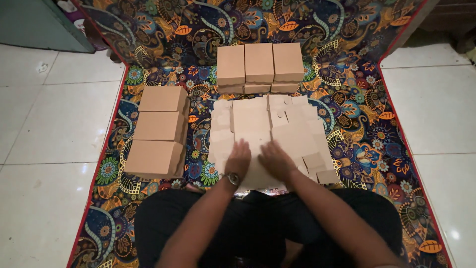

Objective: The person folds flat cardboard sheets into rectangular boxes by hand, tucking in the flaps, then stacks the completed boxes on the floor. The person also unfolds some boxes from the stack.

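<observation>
Both hands are down on the flats [267, 134], that loose pile of unfolded brown cardboard cut-outs lying on the mat [347, 89] right in front of the person's crossed legs [258, 228]. The left hand [239, 160] lies palm down, fingers straight and close together, pointing away from the body, resting on the near edge of the pile; there's a wristwatch [232, 178] on that wrist. The right hand [275, 159] sits just beside it, also palm down and flat, fingers angled a little toward the left hand, the two hands nearly touching at the fingertips. Neither hand is pinching or gripping anything; both are simply pressed flat on the top sheet. The pile itself is untidy, sheets fanned out and overlapping, with small tabs and notched corners sticking out on the right side near the person's right knee. Beyond the pile, at the far side of the mat, stands a row of three boxes [260, 63], folded up and closed, side by side and touching, with wavy lower edges on their lids. Off to the person's left, well apart from the hands, is a second group, the left boxes [158, 131], three again, lined up one behind another along the mat's red-trimmed edge. The mat is dark with busy floral and paisley patterns in orange, blue and green, and it lies on a white tiled floor [54, 124] that shows on both sides.
</observation>
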